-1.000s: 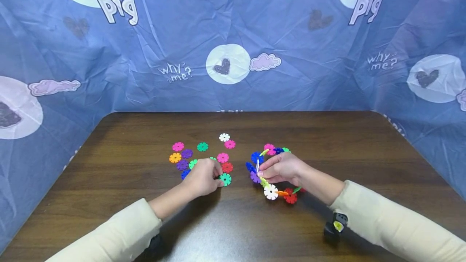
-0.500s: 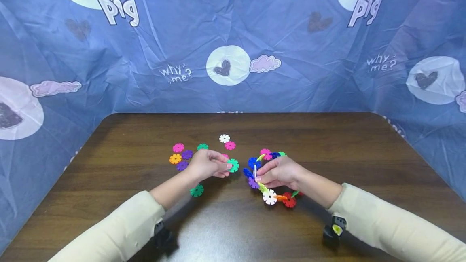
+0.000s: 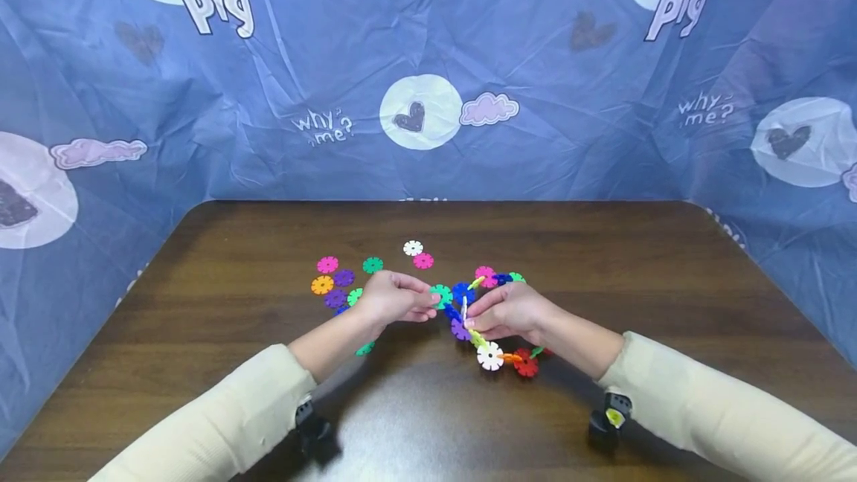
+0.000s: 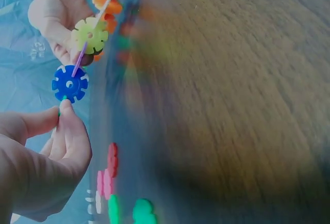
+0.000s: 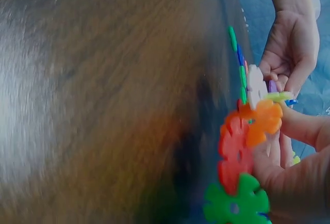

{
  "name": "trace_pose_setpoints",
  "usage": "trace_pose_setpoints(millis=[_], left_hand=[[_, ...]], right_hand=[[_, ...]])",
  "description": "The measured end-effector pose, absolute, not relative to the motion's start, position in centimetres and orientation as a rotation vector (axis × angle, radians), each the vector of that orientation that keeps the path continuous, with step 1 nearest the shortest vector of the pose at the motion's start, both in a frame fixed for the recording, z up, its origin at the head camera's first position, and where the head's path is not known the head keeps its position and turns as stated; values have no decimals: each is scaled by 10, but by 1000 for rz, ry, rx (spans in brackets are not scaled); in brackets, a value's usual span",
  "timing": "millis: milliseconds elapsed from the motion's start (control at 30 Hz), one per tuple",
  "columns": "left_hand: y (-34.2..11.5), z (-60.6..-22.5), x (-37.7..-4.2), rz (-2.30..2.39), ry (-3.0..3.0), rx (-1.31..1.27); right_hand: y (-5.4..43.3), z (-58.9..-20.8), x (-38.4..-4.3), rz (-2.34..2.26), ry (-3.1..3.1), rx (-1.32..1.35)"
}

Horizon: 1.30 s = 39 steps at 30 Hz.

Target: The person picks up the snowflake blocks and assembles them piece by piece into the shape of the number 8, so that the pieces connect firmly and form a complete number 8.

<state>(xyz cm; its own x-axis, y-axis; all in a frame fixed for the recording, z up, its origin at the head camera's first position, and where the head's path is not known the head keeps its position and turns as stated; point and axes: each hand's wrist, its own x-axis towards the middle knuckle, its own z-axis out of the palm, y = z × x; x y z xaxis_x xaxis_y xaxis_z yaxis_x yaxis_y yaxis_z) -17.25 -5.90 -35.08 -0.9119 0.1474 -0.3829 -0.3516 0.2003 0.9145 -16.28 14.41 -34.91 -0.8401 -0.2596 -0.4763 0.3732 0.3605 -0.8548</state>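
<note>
My left hand (image 3: pixel 395 300) pinches a teal-green notched plastic disc (image 3: pixel 441 296) between thumb and fingers, raised above the table. My right hand (image 3: pixel 512 315) grips a chain of interlocked notched discs by a pale disc (image 3: pixel 465 309) seen edge-on. The chain curves around that hand, with a white disc (image 3: pixel 490 356), a red disc (image 3: pixel 526 363) and a purple disc (image 3: pixel 460 329) among its links. In the left wrist view, the green disc shows as a thin edge right at a dark blue disc (image 4: pixel 70 84). Orange (image 5: pixel 263 121) and green links (image 5: pixel 237 201) dangle near the right wrist camera.
Loose notched discs lie left of centre on the brown wooden table (image 3: pixel 428 422), among them an orange disc (image 3: pixel 322 286), a pink disc (image 3: pixel 327 265) and a white disc (image 3: pixel 413 248). A blue printed cloth (image 3: pixel 556 162) rises behind the table.
My left hand has picked the green disc up off the table and carried it right, to the chain. The right hand has shifted slightly left, still holding the chain.
</note>
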Motion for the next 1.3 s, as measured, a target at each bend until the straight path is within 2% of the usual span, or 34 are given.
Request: trace_pose_setpoints(millis=[500,800,900,1000,1133,1300], left_hand=[[-46,-356,-176,1664,2302,-124],[-51,-350,-190,1605,2257,6],[-53,-351,-192,1582,2245,62],[-53,-351,-192,1556,2257,160],[-48,-351,-193,1538,2259,331],[-42,-351,-193,1535,2247,355]], right_hand=[[140,-358,-161,-1673,2070,175],[148,-338,-159,-1583,2165,102],[152,-322,-160,-1448,2378,-48],[152,-308,-167,-1254,2699,-320],[150,-304,-184,-971,2835,-617],[150,-317,-201,-932,2558,-550]])
